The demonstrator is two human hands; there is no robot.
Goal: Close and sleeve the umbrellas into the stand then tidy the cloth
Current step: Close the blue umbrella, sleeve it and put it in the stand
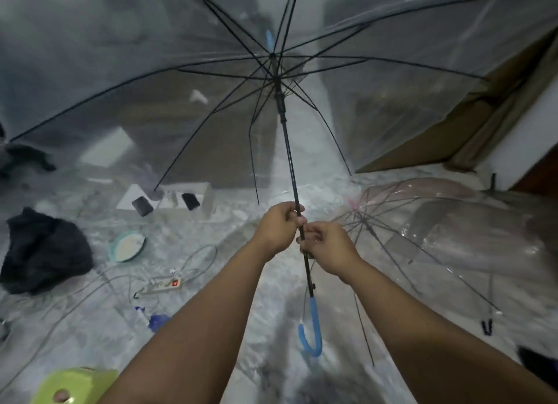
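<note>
Both hands, left hand [279, 227] above right hand [327, 246], clench the open clear-canopied, blue-handled umbrella's black shaft [288, 150]; descending ribs might pinch fingers.

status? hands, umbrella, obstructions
Left hand and right hand both gripping the shaft. Umbrella fully open, blue handle hanging down. Second open umbrella on floor right; cables left.
</note>
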